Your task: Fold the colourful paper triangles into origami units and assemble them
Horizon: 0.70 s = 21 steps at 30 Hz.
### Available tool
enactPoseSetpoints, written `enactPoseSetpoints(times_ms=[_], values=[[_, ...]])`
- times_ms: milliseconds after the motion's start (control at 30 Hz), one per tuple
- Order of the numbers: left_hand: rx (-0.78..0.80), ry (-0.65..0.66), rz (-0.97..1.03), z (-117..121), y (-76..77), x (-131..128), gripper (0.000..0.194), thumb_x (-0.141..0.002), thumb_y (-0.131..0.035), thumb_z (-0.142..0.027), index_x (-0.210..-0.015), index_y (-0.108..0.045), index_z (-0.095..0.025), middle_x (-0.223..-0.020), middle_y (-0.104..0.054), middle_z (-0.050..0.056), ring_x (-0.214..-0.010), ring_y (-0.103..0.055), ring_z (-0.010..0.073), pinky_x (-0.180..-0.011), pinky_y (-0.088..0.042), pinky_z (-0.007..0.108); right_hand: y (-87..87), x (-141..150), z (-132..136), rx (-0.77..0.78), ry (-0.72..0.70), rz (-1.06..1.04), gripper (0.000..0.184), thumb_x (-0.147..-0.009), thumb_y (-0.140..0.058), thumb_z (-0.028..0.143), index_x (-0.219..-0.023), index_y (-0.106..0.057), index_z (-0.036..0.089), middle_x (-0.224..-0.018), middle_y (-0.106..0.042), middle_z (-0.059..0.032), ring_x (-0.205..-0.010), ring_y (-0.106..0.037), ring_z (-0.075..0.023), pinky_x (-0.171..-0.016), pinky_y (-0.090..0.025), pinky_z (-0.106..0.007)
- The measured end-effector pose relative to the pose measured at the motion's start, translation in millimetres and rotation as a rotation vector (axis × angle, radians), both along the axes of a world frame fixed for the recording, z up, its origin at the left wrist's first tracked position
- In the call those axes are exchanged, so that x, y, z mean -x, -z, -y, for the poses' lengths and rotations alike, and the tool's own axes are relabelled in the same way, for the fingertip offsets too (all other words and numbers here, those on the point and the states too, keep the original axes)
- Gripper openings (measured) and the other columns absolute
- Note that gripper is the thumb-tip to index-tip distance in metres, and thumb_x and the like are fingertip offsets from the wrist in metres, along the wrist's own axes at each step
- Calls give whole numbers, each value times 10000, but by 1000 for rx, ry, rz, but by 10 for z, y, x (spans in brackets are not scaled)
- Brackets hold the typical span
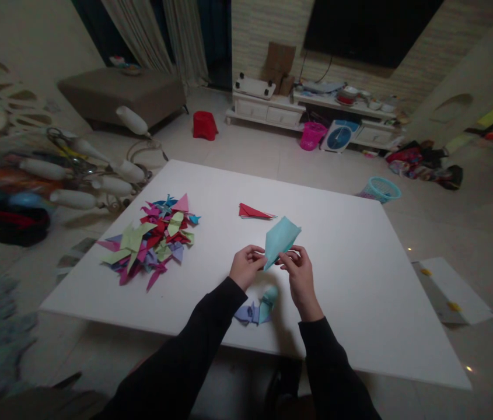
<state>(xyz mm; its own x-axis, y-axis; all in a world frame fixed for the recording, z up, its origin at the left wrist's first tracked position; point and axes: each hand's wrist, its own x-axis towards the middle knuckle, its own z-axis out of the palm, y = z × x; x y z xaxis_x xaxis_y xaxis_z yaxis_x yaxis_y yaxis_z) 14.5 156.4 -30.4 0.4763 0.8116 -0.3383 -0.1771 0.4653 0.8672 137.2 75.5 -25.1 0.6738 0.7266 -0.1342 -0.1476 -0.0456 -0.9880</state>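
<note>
A folded teal paper (282, 235) is held up between both hands above the middle of a white table (342, 262), its narrow end pointing down toward the person and its wide end angled up and away. The left hand (247, 266) has its fingers closed on the lower left edge of the paper, near the narrow tip, and the right hand (299, 277) grips the lower right edge, with the thumb and fingers pinching it. Both wrists come out of black sleeves (211, 318) that reach in over the near edge of the table. Just beyond the held paper, a slim folded red paper (255, 212) lies flat on the table. Nearer the person, below the hands and close to the near edge, sit a purple folded paper (250, 313) and a pale teal folded piece (268, 300), lying together. On the left part of the table is a loose heap of folded papers (154, 239) in pink, red, light green, purple and blue, many with pointed ends, overlapping one another. Past the far edge of the table, a red stool (205, 125) and a pink basket (313, 135) stand on the tiled floor (268, 154), while a teal basket (381, 189) stands near the far right corner of the table
</note>
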Motion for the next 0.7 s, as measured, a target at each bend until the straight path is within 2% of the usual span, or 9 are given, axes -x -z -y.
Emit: enactPoseSetpoints(times_ms=[167,267,467,600,700], values=[[-7,-29,7,30,-30,5,322,-547,-831,-191,-801,-643,-132,-620,-608,-22,-574,-595,106,-590,-519,240,-18,26,9,-32,48,-6,464,-697,-820,406,-990,-509,225,-717,-642,57,-612,-642,-144,-611,-468,-277],[-2,-28,6,40,-40,-6,301,-544,-814,-172,-792,-646,-138,-608,-597,-32,-571,-591,103,-595,-521,238,5,35,2,-52,57,-19,490,-692,-833,383,-1026,-510,230,-757,-666,44,-633,-621,-138,-622,-478,-278],[-14,44,12,35,-47,-31,230,-567,-776,-145,-770,-668,-142,-575,-595,-37,-546,-577,97,-564,-493,219,88,-4,-11,-32,54,23,346,-726,-816,422,-892,-613,197,-728,-664,10,-641,-583,-142,-608,-464,-279],[-30,105,29,38,-45,-22,237,-629,-820,-209,-824,-709,-131,-685,-655,0,-565,-600,92,-572,-492,222,108,-32,-3,3,48,56,318,-735,-808,457,-793,-663,179,-679,-654,1,-619,-564,-147,-618,-457,-301],[-47,165,34,55,-34,-14,355,-572,-892,-188,-872,-717,-118,-785,-697,39,-644,-659,116,-654,-536,253,101,-28,0,3,36,58,321,-730,-816,455,-802,-680,174,-691,-659,0,-627,-562,-145,-624,-451,-303]])
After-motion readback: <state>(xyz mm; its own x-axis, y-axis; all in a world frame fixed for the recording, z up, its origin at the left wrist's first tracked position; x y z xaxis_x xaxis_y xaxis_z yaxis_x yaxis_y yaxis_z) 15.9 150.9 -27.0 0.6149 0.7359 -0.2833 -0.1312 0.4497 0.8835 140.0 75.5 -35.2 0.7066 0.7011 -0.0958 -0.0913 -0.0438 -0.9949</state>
